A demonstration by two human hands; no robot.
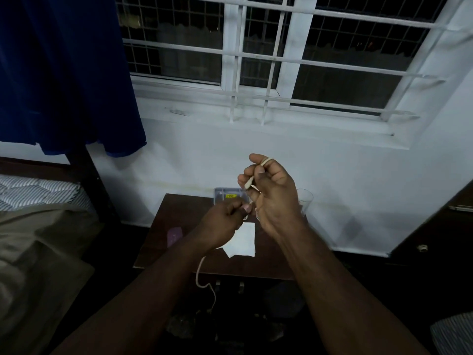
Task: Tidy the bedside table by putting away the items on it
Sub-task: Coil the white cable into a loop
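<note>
A dark wooden bedside table stands below the window. Above it, my right hand is raised with a thin white cable looped over its fingers and its plug end pinched by the thumb. My left hand pinches the same cable just beside the right hand; the cable's loose end hangs down past the table's front edge. On the table lie a white paper, a small purple item, a clear plastic box at the back and a clear glass at the back right.
A bed with a striped mattress and an olive blanket lies to the left. A blue curtain hangs at upper left. Dark furniture stands at the right. The floor below the table is dark with unclear objects.
</note>
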